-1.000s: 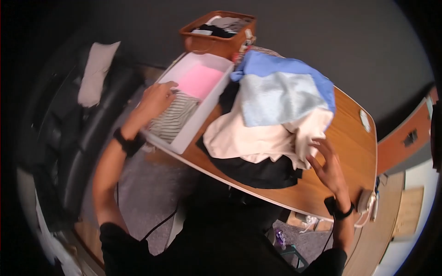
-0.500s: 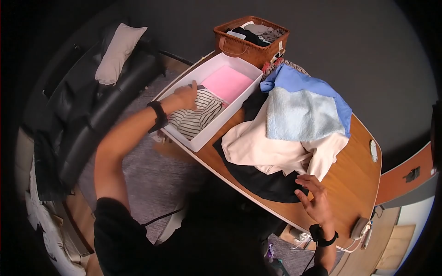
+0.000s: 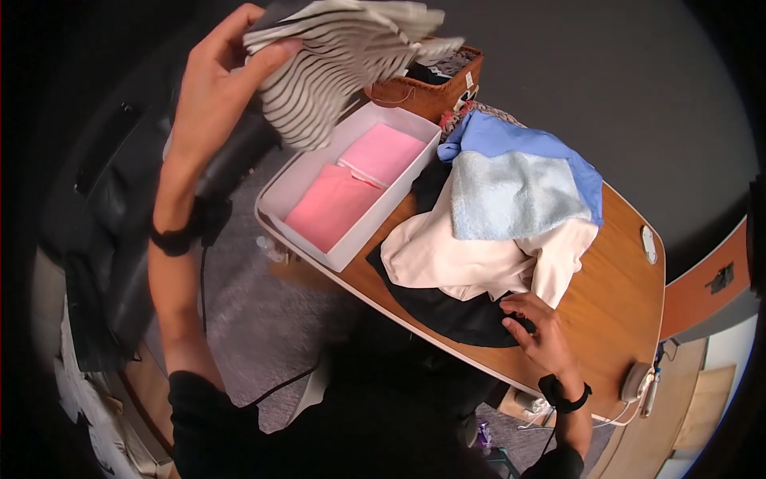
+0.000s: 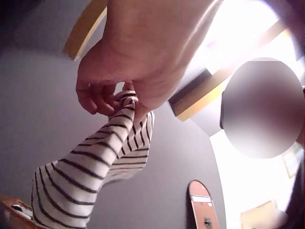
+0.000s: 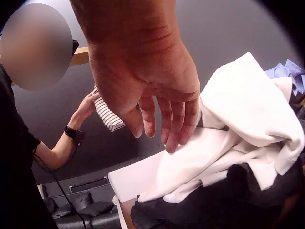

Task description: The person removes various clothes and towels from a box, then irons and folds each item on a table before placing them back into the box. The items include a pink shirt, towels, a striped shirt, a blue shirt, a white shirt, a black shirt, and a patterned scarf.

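Note:
My left hand (image 3: 211, 100) pinches a black-and-white striped garment (image 3: 331, 60) between thumb and fingers, raised high above the white box. In the left wrist view the striped cloth (image 4: 78, 179) hangs down from the fingertips. Two folded pink garments (image 3: 333, 209) lie inside the white box (image 3: 349, 254). My right hand (image 3: 549, 343) hovers with loosely bent fingers and holds nothing, near the black cloth (image 3: 447, 319) at the front of the clothes pile. On that pile are a cream garment (image 3: 431, 259), a light blue fuzzy cloth (image 3: 515, 195) and a blue garment (image 3: 519, 136).
A brown basket (image 3: 407, 96) with clothes stands behind the box, partly hidden by the striped garment. The wooden table (image 3: 618, 263) has a pale rounded edge. A black sofa (image 3: 144, 255) is at left, and a cable-fed device (image 3: 637, 382) sits at the right corner.
The left hand has taken the striped garment out of the white box and lifted it up, uncovering a second folded pink garment. The right hand has drawn back from the cream garment, then stayed low.

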Tool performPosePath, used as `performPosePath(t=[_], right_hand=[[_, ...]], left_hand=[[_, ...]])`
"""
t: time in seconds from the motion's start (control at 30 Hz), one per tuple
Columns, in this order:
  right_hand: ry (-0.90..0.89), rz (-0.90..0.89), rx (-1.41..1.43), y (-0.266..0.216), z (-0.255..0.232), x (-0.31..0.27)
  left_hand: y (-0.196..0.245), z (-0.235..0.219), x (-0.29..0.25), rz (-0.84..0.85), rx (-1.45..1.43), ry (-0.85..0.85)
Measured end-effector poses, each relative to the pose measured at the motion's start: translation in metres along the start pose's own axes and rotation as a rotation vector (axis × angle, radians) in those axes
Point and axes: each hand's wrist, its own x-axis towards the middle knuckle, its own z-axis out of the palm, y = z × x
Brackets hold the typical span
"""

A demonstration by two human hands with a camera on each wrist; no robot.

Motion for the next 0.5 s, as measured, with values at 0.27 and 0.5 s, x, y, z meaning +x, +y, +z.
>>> performPosePath(t=[0.27, 0.5], right_hand=[[0.313, -0.163, 0.027, -0.043, -0.014, 0.021], [0.335, -0.261, 0.165, -0.058, 0.009, 0.028]], left_hand=[[0.085, 0.041, -0.013, 0.005, -0.093, -0.227], [0.112, 0.110, -0.045, 0.062, -0.220, -0.722]])
